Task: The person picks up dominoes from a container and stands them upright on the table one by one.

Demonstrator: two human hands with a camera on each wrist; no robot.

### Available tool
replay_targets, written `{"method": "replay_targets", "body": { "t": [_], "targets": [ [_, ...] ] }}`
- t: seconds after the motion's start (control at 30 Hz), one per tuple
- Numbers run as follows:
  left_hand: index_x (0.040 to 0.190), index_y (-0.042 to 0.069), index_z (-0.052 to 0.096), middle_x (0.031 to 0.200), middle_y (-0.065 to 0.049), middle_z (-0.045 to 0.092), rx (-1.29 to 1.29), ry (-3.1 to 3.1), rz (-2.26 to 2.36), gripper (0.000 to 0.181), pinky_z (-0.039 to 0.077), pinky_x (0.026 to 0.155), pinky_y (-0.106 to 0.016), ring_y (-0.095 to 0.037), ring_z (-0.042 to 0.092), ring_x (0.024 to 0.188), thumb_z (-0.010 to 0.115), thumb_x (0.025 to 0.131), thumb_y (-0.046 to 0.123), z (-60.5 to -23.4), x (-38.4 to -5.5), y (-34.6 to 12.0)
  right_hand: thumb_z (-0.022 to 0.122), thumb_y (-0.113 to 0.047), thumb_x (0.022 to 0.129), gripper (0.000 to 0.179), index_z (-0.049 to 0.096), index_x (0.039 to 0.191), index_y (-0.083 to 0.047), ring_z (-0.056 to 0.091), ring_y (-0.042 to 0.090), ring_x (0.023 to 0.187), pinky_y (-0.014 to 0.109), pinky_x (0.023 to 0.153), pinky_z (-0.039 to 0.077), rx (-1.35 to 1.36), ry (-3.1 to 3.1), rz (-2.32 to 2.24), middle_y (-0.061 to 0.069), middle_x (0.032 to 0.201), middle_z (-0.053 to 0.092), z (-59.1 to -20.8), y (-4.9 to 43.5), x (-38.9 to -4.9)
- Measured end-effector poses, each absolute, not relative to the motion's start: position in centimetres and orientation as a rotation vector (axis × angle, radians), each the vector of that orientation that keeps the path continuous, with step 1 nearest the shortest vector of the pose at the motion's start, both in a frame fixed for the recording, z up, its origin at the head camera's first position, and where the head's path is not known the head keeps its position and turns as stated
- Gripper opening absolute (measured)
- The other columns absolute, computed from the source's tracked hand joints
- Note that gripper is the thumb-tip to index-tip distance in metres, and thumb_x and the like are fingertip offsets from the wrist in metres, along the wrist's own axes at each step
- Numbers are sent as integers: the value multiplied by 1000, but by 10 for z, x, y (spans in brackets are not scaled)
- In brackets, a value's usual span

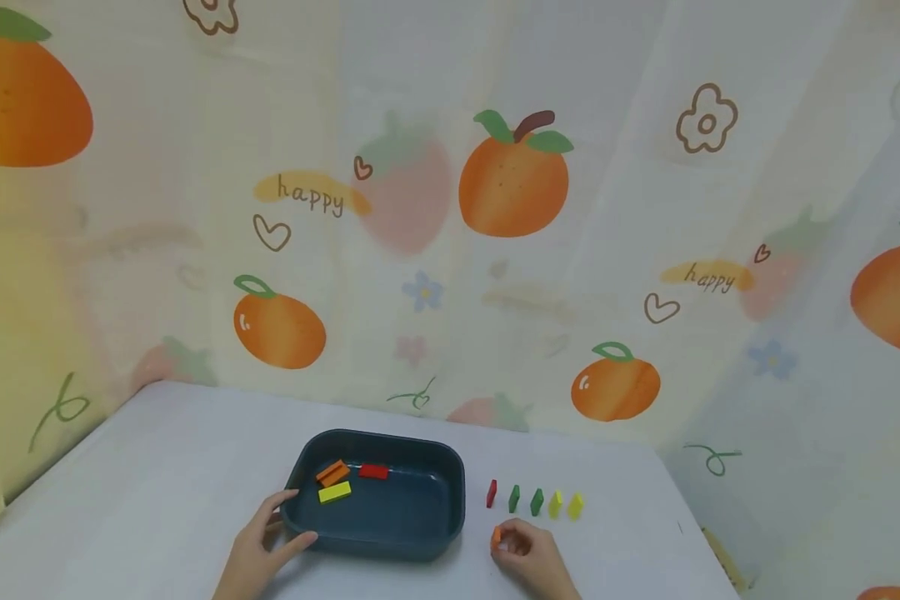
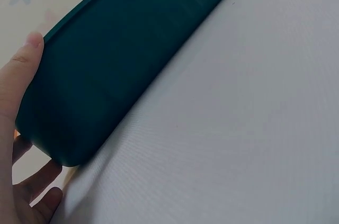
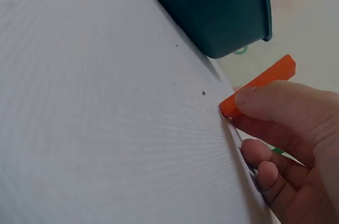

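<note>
A dark teal rectangular tray (image 1: 397, 521) sits on the white table. My left hand (image 1: 258, 542) holds its near left corner, thumb at the front rim and fingers along the left side; in the left wrist view the fingers (image 2: 39, 181) curl by the tray's end. Right of the tray, my right hand (image 1: 528, 557) pinches an orange domino (image 3: 265, 83) between thumb and fingers. The domino stands on end with its lower end right at the tabletop. Behind that hand, a row of upright dominoes holds one red (image 1: 492, 493), two green (image 1: 537, 502) and two yellow (image 1: 556, 504).
Inside the tray lie orange dominoes (image 1: 333, 475), a red domino (image 1: 373, 472) and a yellow domino (image 1: 335, 492), all toward its left half. A fruit-print curtain (image 1: 420, 333) hangs behind the table (image 1: 180, 467). The table's right edge slants past the domino row.
</note>
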State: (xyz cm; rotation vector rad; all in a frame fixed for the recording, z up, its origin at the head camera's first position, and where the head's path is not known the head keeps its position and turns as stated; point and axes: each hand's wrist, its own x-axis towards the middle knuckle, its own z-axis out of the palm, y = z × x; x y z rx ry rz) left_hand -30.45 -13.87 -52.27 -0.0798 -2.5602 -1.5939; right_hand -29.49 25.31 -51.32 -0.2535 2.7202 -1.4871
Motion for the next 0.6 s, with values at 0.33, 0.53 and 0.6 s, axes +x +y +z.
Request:
{"method": "replay_targets", "body": {
  "t": [0.33, 0.53, 0.6],
  "targets": [
    [126, 12, 42, 129, -23, 41, -134, -2493, -1545, 63, 44, 84, -48, -37, 51, 103, 71, 75, 36, -524, -304, -140, 69, -11, 78, 25, 62, 100, -1, 45, 11, 60, 18, 50, 40, -255, 2752, -1470, -1, 71, 51, -515, 252, -297],
    [126, 12, 42, 129, -24, 41, -135, -2487, -1563, 63, 44, 84, -49, -37, 50, 103, 71, 75, 36, -525, -303, -140, 72, -18, 76, 32, 60, 101, -2, 47, 15, 62, 19, 51, 41, -192, 2710, -1470, 1, 74, 52, -514, 251, -295],
    [126, 12, 42, 129, -23, 40, -134, -2480, -1580, 63, 44, 85, -49, -37, 50, 104, 71, 75, 35, -525, -302, -138, 72, -19, 75, 35, 60, 103, -2, 48, 16, 64, 20, 53, 43, -178, 2692, -1481, 2, 80, 55, -512, 254, -294]
  ]
}}
